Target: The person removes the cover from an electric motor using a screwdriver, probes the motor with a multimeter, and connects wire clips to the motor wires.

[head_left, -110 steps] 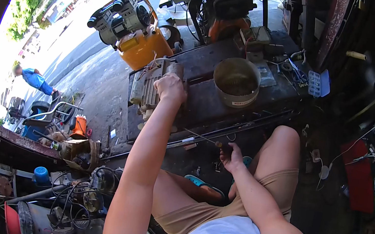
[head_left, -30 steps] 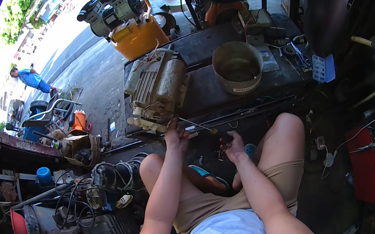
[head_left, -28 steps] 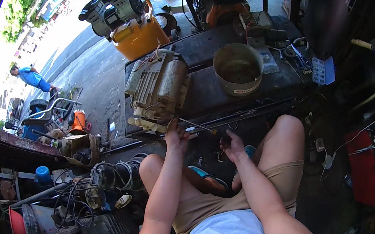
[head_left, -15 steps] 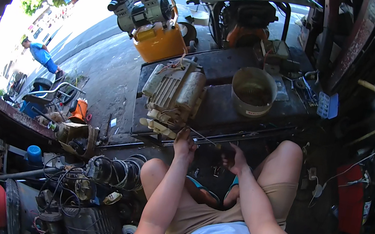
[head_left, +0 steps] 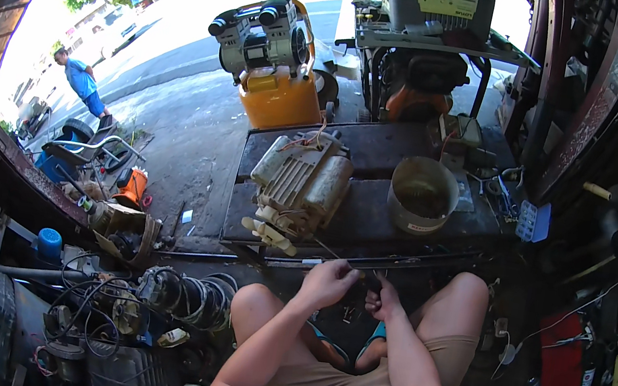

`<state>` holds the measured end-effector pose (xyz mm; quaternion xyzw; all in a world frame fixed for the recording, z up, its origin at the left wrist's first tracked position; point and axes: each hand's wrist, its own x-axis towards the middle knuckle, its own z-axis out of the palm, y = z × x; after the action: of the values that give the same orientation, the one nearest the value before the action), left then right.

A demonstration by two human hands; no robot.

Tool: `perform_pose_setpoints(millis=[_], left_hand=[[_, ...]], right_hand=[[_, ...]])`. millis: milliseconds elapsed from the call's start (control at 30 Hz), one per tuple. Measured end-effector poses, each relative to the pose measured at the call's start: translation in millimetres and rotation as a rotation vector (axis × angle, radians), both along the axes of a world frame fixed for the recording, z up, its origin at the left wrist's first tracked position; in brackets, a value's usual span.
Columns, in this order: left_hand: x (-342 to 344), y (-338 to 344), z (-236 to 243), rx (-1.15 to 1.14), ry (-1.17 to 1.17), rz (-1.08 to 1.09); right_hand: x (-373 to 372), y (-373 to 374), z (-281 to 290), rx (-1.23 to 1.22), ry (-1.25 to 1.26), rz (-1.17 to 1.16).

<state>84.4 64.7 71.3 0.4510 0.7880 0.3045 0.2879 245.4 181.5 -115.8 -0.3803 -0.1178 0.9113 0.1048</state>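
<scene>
My left hand (head_left: 328, 282) is just in front of the motor, its fingers pinched over the thin shaft of what looks like a screwdriver (head_left: 326, 250). The shaft's far end lies by the motor's near end. Close by on the right, my right hand (head_left: 384, 298) is closed round the tool's dark handle, largely hidden by the fingers. A dusty, finned motor unit (head_left: 299, 177) lies on the low dark bench (head_left: 361, 202), with a cream plastic fan (head_left: 269, 235) on its near end and loose wires on top. Right of it stands a round metal pot (head_left: 421, 199) with dark contents.
Tools (head_left: 498, 196) and a blue plastic case (head_left: 533, 221) lie at the bench's right end. Beyond stand an orange-tanked air compressor (head_left: 278, 106) and a loaded metal stand (head_left: 448, 46). Cable-wound machine parts (head_left: 185, 299) crowd my left. A person (head_left: 84, 86) stands outside, far left.
My left hand has moved right, away from the motor's fan and close to my right hand. The right hand's fingers have closed more. The whole view has shifted slightly.
</scene>
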Motion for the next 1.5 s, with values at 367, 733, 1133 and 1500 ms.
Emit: perform_pose_setpoints(millis=[367,733,1133,1500], left_hand=[[-203,42,130,0.018,0.729,0.491],[-255,51,91,-0.407,0.526,0.255],[-192,39,79,-0.372,0.453,0.590],[-129,32,-3,0.146,-0.545,0.635]], right_hand=[[16,-62,62,-0.277,0.074,-0.179],[-160,15,226,1.620,-0.265,-0.621],[-229,91,218,2.234,-0.525,-0.425],[-245,152,261,1.868,-0.387,0.275]])
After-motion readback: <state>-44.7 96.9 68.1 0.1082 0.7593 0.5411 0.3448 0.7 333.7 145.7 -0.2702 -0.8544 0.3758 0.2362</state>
